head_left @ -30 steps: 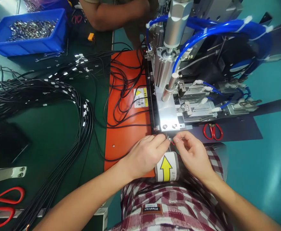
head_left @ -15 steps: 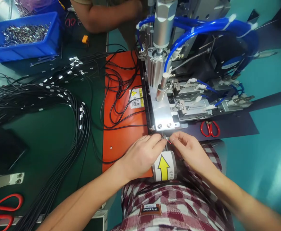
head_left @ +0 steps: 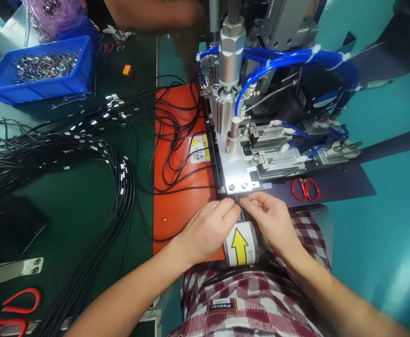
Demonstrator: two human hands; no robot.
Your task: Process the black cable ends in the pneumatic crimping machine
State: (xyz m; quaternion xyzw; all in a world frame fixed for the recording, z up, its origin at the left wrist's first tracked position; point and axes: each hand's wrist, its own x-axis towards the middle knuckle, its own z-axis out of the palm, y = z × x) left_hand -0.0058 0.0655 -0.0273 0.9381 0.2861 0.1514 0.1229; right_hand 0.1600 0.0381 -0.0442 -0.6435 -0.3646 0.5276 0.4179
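Observation:
My left hand [head_left: 210, 229] is closed at the front of the machine [head_left: 238, 175], its fingertips pinched. A black cable [head_left: 161, 240] runs from the left across the orange plate in under this hand. My right hand [head_left: 270, 213] is closed too, thumb and forefinger pressed together close to the left fingertips. Whatever small piece sits between them is hidden. Both hands are just below the bright metal block, over a narrow track [head_left: 242, 216]. A label with a yellow arrow [head_left: 240, 245] lies right below the hands.
Black cables with shiny metal ends [head_left: 122, 175] are bundled on the green table [head_left: 85, 196]. A blue bin [head_left: 82, 70] of small metal parts stands at the back left. Red-handled scissors [head_left: 305, 189] lie to the right. Another person's arm [head_left: 156, 16] reaches in at the top.
My right fingertips have moved slightly left, close against the left ones. The red wire and small metal end seen between them before are now hidden. The other person's arm has shifted up in view.

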